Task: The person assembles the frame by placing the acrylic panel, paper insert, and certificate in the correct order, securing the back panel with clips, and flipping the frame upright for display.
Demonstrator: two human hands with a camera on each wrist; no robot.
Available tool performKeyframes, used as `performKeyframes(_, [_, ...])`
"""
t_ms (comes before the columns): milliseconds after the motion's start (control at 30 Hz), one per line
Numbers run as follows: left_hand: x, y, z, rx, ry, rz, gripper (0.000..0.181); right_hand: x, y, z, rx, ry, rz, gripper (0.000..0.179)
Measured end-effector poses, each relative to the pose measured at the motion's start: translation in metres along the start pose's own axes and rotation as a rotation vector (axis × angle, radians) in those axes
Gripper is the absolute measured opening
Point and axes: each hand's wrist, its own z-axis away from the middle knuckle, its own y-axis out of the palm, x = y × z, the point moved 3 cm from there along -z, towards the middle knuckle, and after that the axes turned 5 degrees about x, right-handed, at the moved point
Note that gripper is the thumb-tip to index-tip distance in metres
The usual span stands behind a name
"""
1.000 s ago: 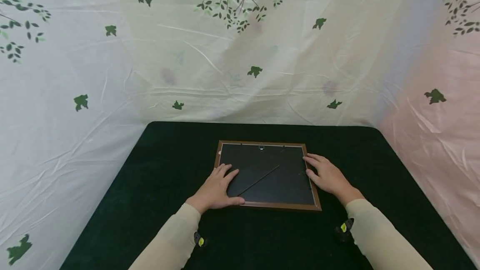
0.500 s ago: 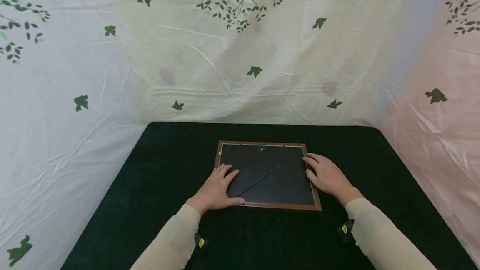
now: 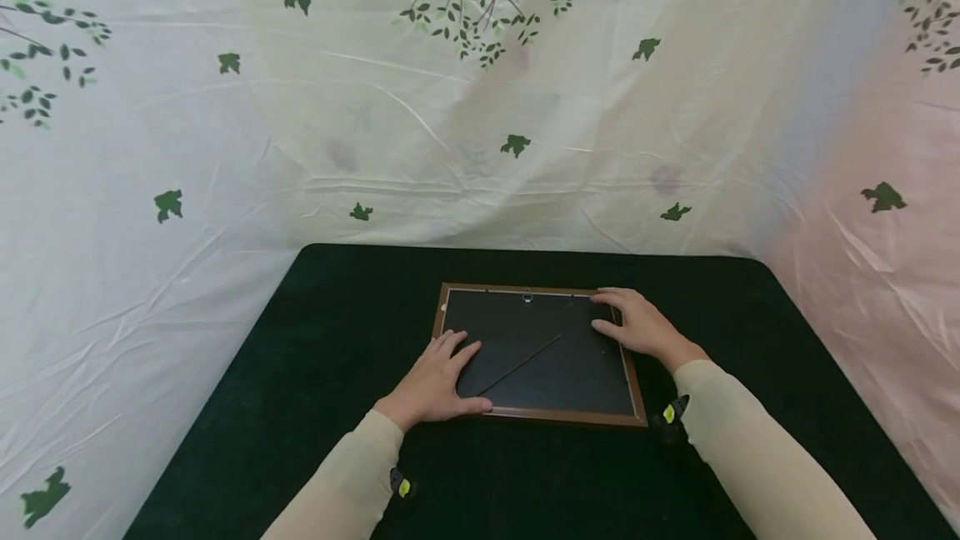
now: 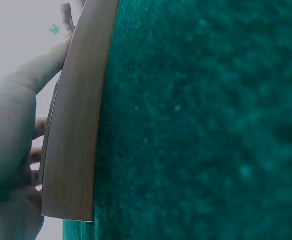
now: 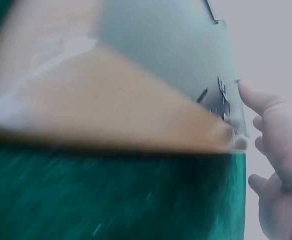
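A picture frame [image 3: 566, 417] with a brown wooden rim lies face down, its black backing board [image 3: 547, 369] upward. A thin diagonal line crosses the board, and a small metal hanger [image 3: 528, 298] sits at its far edge. My left hand [image 3: 435, 382] rests spread on the near left corner, thumb along the near rim. From the left wrist, the rim's wooden side [image 4: 76, 110] shows beside that hand. My right hand [image 3: 637, 325] is over the far right corner, fingers extended; contact there is unclear. In the right wrist view, the frame is blurred, small metal clips [image 5: 223, 95] showing on its back.
A dark green cloth [image 3: 360, 307] covers the table under the frame. Behind and on both sides hang pale curtains [image 3: 420, 148] printed with leaves and birds. A small dark device [image 3: 401, 483] is worn at each wrist.
My right hand has moved up along the right rim to the far right corner. The left hand stays on the frame, and the head view has shifted slightly.
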Motion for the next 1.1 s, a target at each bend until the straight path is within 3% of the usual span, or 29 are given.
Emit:
performKeyframes(100, [0.001,0.000,0.001,-0.001,0.004,-0.001,0.100,0.003,0.003,-0.015,0.028,-0.008,0.013,0.051])
performKeyframes(400, [0.000,0.001,0.002,-0.012,-0.003,-0.012,0.100,0.004,0.008,-0.034,0.071,-0.022,0.026,0.047])
performKeyframes(1100, [0.000,0.000,0.001,-0.010,0.022,-0.003,0.098,0.008,0.010,-0.036,0.052,-0.060,0.064,0.040])
